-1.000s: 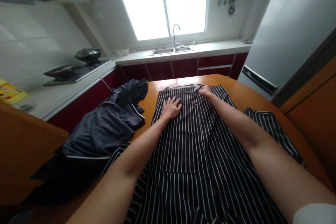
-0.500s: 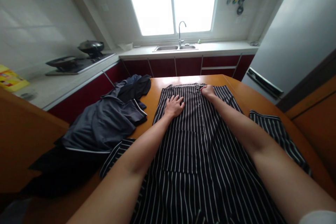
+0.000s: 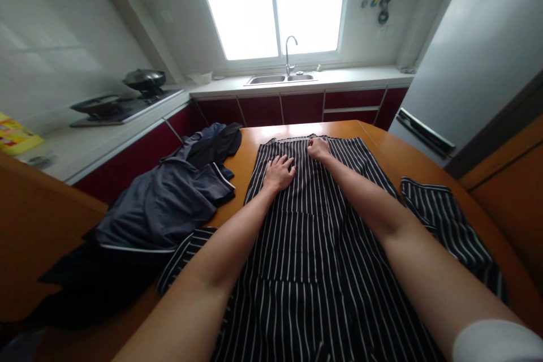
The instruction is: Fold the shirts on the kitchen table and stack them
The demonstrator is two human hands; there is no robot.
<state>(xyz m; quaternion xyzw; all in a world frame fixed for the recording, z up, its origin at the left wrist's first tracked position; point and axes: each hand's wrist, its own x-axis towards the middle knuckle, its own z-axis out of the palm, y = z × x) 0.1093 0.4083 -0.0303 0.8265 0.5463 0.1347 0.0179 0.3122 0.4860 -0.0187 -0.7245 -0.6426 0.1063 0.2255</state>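
A black shirt with white stripes [image 3: 292,243] is spread over the orange wooden table, its collar end at the far side. It has a patch pocket and a sleeve out to each side. My left hand [image 3: 279,173] lies flat on the upper left of the shirt, fingers spread. Close to the collar, my right hand [image 3: 318,149] is closed, its fingers pinching cloth at the shirt's front opening. The fingertips and most of the buttons are hidden from view.
A heap of dark grey and black clothes [image 3: 161,203] hangs over the table's left side. Beyond the table [image 3: 339,127] are a counter with a sink [image 3: 280,78] and a stove with a wok [image 3: 144,79]. A refrigerator [image 3: 462,62] stands at the right.
My right hand has moved left with the shirt's front edge, over to the middle near the collar. The row of buttons is now mostly out of sight. My left hand stays flat.
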